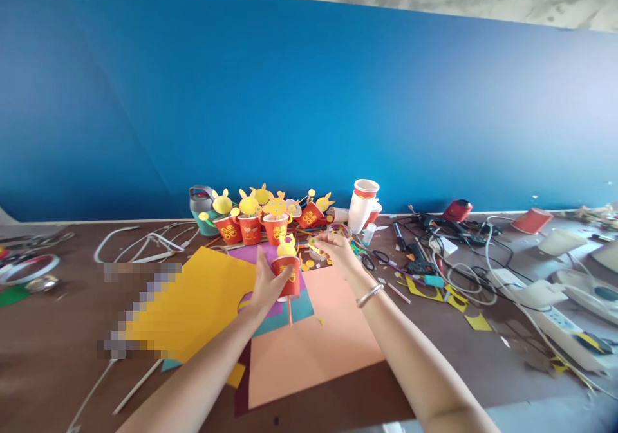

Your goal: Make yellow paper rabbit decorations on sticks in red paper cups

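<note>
Peach paper point(313, 356) lies nearest, partly behind the forearms; pixel blocks mask the yellow paper's point(203, 298) left edge. Above, the left hand point(269, 280) has its fingers clamped on a red cup point(294, 283), a figure point(286, 248) poking out its top, a stick point(290, 311) below. The fingertips of the right hand point(338, 253) bunch alongside; can't tell what they pinch. Beyond, more cups point(250, 231) hold overlapping figures.

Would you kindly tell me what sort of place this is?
Probably a handicraft workspace: red paper cups with yellow eared heads stand on the brown tabletop, a flat peach paper sheet lies nearer, and the left hand holds another decorated red paper cup.
</note>
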{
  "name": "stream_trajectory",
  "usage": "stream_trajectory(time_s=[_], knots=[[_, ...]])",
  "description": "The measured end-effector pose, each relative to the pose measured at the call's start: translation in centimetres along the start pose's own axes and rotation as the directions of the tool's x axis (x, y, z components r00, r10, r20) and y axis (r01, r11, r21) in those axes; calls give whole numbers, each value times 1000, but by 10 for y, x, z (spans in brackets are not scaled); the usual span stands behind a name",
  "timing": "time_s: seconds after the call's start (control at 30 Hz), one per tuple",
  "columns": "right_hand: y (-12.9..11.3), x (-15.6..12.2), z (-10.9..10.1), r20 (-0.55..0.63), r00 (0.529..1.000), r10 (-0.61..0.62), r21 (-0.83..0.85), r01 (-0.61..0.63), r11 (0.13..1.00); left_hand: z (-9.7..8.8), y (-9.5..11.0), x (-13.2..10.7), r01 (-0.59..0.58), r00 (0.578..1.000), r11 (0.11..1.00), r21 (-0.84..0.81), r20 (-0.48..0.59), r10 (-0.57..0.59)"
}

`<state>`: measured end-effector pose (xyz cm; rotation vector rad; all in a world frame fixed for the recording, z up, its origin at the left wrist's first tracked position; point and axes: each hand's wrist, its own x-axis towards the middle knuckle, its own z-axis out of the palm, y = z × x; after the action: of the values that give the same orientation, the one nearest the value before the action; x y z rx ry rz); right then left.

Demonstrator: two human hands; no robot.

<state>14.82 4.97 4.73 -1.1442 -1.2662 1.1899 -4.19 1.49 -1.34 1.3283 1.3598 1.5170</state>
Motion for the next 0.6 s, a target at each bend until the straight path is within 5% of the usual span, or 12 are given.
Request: stream_trajectory(time_s=[0.1,0.2,0.37,0.6], knots=[[6,-6,14,33,994,-108,-144,112,983,0,10,-2,-241,958,894,377,-58,282],[9,-15,27,47,982,-181,-344,186,920,0,18,-7,-490,846,706,511,83,526],[6,-30,35,121,964,-239,-553,265,790,-1,17,-12,-594,792,579,559,277,544],[9,-16,23,279,950,-143,-416,254,873,0,19,-11,-584,810,652,484,296,506]])
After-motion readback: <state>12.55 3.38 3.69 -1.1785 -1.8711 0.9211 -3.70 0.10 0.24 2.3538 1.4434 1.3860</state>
